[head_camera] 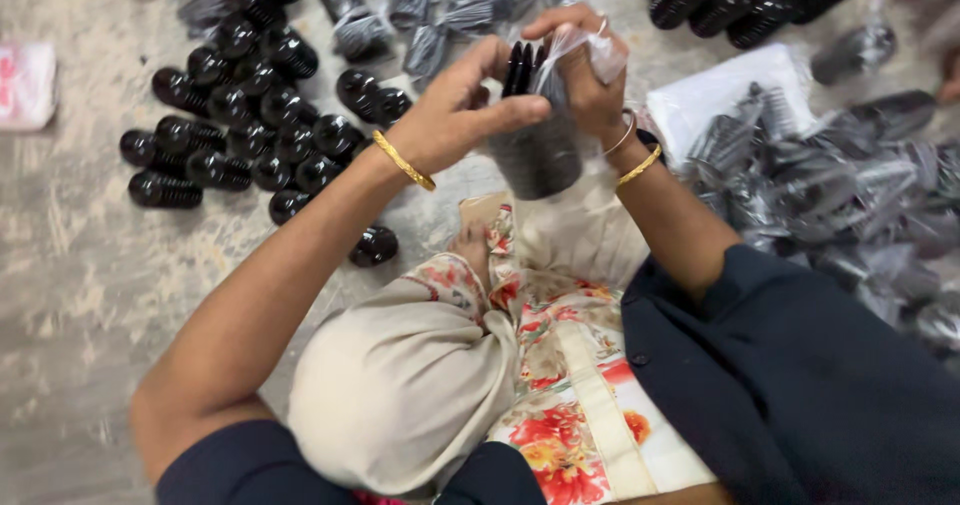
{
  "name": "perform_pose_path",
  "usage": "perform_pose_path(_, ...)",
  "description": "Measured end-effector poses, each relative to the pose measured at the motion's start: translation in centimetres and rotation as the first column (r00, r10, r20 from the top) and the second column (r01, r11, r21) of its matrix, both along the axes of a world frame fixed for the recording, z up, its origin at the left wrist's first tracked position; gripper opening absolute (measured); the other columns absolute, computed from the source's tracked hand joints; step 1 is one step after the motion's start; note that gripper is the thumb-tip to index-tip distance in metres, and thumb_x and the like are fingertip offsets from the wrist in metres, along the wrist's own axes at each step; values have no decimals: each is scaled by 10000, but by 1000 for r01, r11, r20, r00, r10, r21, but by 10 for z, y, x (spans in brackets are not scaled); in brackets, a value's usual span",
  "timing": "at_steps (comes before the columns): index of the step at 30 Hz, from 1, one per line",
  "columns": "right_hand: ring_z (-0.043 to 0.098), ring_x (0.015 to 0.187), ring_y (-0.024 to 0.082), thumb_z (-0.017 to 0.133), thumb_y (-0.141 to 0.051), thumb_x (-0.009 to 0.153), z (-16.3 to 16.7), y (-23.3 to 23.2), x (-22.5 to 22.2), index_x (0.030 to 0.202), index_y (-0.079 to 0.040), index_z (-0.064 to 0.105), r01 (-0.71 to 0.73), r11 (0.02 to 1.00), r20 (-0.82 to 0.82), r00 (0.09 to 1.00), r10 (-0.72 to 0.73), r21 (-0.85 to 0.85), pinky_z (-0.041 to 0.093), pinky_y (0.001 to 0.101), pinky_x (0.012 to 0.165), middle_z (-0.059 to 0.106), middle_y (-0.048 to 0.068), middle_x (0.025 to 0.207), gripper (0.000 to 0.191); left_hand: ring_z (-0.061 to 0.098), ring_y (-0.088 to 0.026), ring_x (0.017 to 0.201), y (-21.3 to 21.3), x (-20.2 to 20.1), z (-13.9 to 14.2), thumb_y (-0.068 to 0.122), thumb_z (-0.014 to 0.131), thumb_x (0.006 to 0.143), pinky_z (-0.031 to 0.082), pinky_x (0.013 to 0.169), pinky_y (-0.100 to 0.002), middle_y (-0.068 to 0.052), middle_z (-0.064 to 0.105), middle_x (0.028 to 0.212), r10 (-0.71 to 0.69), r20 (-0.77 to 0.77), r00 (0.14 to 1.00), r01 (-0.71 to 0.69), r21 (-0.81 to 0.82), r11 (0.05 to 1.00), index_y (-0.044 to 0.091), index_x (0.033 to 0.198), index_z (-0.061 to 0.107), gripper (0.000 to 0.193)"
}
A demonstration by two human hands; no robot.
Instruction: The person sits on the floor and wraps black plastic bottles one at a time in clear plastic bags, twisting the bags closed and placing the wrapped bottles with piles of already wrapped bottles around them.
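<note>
My left hand (455, 105) and my right hand (585, 70) meet above my lap over a clear plastic bag (545, 150) that holds a stack of black round combs. The left hand's thumb and fingers pinch the top of the stack where a few black combs (520, 65) stick out. My right hand grips the bag's open mouth, bunching the plastic near the fingers. Both wrists wear gold bangles.
Bare black comb stacks (240, 125) lie on the floor at the left. Bagged stacks (850, 195) are heaped at the right, with a white plastic sheet (715, 90) beside them. More stacks lie along the top edge. My knee in floral cloth (480, 365) fills the bottom centre.
</note>
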State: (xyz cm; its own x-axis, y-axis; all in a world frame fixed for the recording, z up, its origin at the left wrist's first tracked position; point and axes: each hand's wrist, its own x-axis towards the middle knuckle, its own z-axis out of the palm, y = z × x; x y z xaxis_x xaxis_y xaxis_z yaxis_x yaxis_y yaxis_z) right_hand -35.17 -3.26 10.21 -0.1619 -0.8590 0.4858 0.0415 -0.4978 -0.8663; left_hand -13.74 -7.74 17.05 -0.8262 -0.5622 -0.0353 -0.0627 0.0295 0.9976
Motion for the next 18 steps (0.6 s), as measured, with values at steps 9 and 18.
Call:
perform_pose_path(9, 604, 933, 104, 650, -262, 1121, 38, 21, -31, 1298, -40, 551, -88, 984, 176, 983, 60, 155, 510, 268, 806, 633, 39, 1095, 300, 576, -117, 1053, 59, -61, 10, 190, 634, 945, 492, 967, -291, -22, 608, 1156, 371, -215, 903, -258, 417, 871, 71, 1354, 509, 444)
perform_pose_path(18, 486, 1429, 178, 770, -305, 891, 33, 101, -29, 1614, -66, 297, -600, 770, 631, 687, 359, 216, 365, 372, 1245, 514, 55, 1516, 896, 636, -225, 1087, 67, -48, 33, 157, 669, 1032, 524, 996, -349, -109, 620, 1194, 375, -127, 918, -390, -457, 800, 24, 1330, 500, 368)
